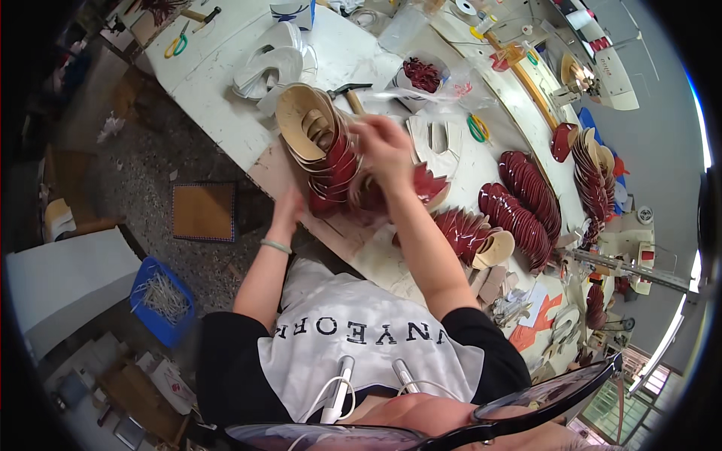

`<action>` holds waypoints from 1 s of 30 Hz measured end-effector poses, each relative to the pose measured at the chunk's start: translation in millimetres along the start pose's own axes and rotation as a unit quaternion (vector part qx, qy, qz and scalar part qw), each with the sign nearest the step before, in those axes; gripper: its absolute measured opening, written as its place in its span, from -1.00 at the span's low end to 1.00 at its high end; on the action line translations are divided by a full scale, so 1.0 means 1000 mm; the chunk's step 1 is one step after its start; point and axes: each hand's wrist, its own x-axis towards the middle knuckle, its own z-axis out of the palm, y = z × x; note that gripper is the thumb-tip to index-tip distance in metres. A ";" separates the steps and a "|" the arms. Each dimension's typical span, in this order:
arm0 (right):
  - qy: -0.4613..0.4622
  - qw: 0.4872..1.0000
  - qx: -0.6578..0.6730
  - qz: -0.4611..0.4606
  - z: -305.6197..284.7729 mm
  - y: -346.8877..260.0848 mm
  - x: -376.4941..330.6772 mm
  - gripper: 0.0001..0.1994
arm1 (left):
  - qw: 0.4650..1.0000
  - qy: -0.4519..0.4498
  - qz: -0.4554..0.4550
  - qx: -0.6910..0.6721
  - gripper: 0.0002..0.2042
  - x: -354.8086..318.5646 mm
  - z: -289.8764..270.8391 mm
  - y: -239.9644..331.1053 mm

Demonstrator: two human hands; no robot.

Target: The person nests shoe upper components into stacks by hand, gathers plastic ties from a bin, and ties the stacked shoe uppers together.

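Note:
A tall stack of dark red shoe uppers with tan lining (338, 171) stands near the table's edge in front of me. My left hand (286, 206) is low at its left side, blurred, with its fingers hard to make out. To the right of the stack is my right hand (385, 150), its bent fingers smeared by motion. Whether either hand grips anything does not show. More red pieces (430, 185) with pointed edges lie under and beside my right forearm. Behind the stack rests a hammer (352, 91), partly covered.
Glossy red stacks (519, 218) and a tan-lined stack (468, 233) lie to the right. White cut pieces (277, 64), a tub of red scraps (423, 75) and scissors (477, 128) are farther back. A sewing machine (605, 71) stands beyond; a blue basket (162, 301) is on the floor.

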 end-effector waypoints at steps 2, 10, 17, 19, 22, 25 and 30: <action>-0.092 0.954 -0.286 -0.023 0.047 0.009 0.026 -0.78 | 0.978 -0.053 -0.143 -0.141 -0.73 -0.013 0.011 -0.018; -0.310 0.649 -0.693 0.048 0.049 0.109 0.098 -0.83 | 0.884 -0.080 -0.126 -0.442 -0.77 0.009 0.017 -0.078; -0.511 0.513 -0.689 0.028 -0.037 0.141 0.072 -0.76 | 0.877 -0.285 -0.102 -0.374 -0.67 0.003 0.054 -0.014; -0.367 0.702 -0.585 0.173 -0.037 0.119 0.047 -0.73 | 0.873 -0.358 -0.102 -0.317 -0.66 0.007 0.048 -0.007; -0.314 0.782 -0.486 0.232 -0.039 0.099 0.012 -0.78 | 0.880 -0.366 -0.153 -0.261 -0.61 0.013 0.047 -0.010; -0.310 0.827 -0.422 0.205 -0.047 0.105 -0.020 -0.81 | 0.873 -0.437 -0.129 -0.173 -0.61 0.010 0.045 -0.032; -0.147 0.857 -0.244 0.428 -0.070 0.118 -0.053 -0.75 | 0.898 -0.361 -0.170 -0.183 -0.66 -0.034 0.042 -0.013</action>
